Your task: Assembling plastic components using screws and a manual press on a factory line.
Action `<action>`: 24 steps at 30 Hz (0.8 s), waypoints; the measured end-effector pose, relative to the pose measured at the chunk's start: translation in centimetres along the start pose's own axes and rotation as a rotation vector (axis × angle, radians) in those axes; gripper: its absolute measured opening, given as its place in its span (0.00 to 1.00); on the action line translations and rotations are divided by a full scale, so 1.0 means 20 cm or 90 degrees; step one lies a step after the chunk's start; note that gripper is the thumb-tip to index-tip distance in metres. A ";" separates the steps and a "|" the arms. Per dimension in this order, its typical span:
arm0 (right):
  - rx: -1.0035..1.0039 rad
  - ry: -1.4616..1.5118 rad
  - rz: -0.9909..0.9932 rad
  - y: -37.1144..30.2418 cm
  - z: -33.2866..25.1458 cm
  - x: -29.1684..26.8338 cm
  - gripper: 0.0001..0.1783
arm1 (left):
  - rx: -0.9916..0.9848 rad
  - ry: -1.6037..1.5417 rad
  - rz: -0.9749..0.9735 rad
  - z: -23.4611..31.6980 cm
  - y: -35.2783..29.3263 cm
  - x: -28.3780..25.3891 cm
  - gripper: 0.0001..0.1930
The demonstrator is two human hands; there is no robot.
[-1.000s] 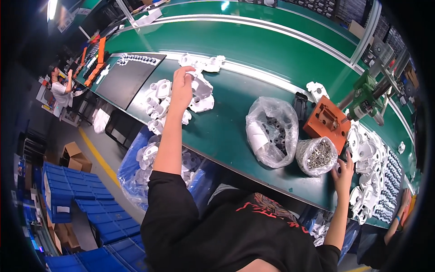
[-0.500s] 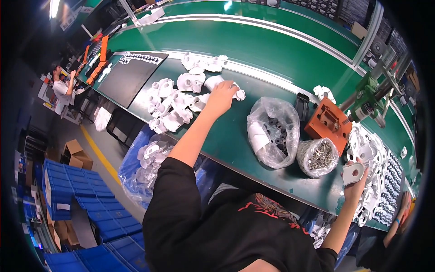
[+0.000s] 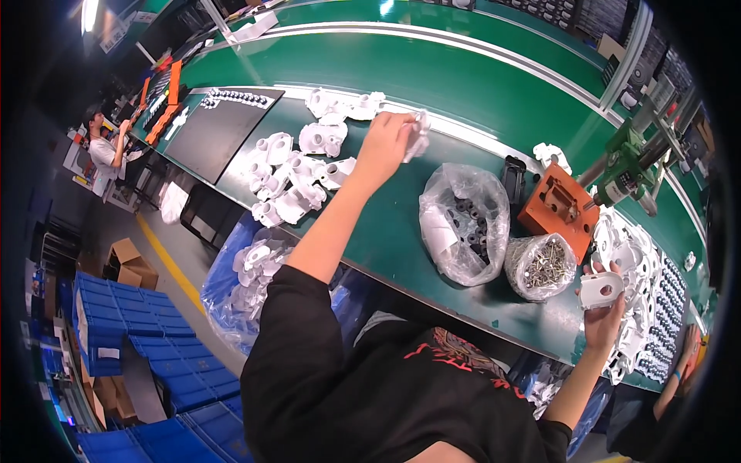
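My left hand (image 3: 386, 148) is closed on a white plastic housing (image 3: 417, 137), lifted over the green bench and blurred by motion. Left of that hand lie several similar white housings (image 3: 292, 179), some in a heap. At the right, my right hand (image 3: 603, 320) grips a white plastic cover (image 3: 600, 289) with a rounded end and a hole in it. It is held just in front of a pile of white parts (image 3: 627, 255). Between my hands stand a clear bag of dark small parts (image 3: 468, 224) and a clear bag of screws (image 3: 546, 266).
An orange fixture block (image 3: 557, 208) sits below a green drill-press-like machine (image 3: 629, 174). A black mat (image 3: 220, 135) covers the bench's left part. Under the bench edge hangs a blue bag of white parts (image 3: 258, 266). Another person's hand (image 3: 689, 351) is at far right; a person (image 3: 108, 150) works at far left.
My left hand has raised the white housing off the bench, moving up and slightly right. My right hand has turned the white cover and shifted it a little up and left.
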State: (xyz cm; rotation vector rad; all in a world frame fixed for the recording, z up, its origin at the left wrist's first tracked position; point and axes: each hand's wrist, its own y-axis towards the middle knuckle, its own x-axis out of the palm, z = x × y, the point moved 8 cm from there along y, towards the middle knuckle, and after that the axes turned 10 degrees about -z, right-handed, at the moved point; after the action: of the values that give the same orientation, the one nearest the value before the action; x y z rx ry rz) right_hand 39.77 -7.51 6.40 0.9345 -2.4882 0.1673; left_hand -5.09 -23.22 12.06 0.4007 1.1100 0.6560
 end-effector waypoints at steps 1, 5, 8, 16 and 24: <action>-0.022 -0.071 0.015 0.00 -0.03 0.01 0.42 | -0.067 -0.206 0.040 0.08 0.01 -0.06 0.07; -0.196 -0.402 -0.079 0.03 -0.14 0.42 0.42 | -0.195 -0.748 -0.006 0.40 -0.04 0.09 0.09; -0.212 -0.513 -0.131 0.15 -0.09 0.78 0.35 | -0.198 -0.936 0.011 0.60 -0.13 0.18 0.10; -0.185 -0.596 -0.162 0.31 0.08 0.94 0.38 | -0.111 -0.905 -0.002 0.80 -0.16 0.37 0.11; 0.022 -0.428 -0.253 0.30 0.17 0.86 0.34 | -0.182 -0.880 0.040 0.72 -0.21 0.37 0.10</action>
State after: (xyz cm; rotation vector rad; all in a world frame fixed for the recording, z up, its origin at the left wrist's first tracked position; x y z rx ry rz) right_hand 23.24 -14.04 11.95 1.6969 -2.8007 -0.2828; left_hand 11.39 -21.22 10.22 0.5037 -0.3069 0.4152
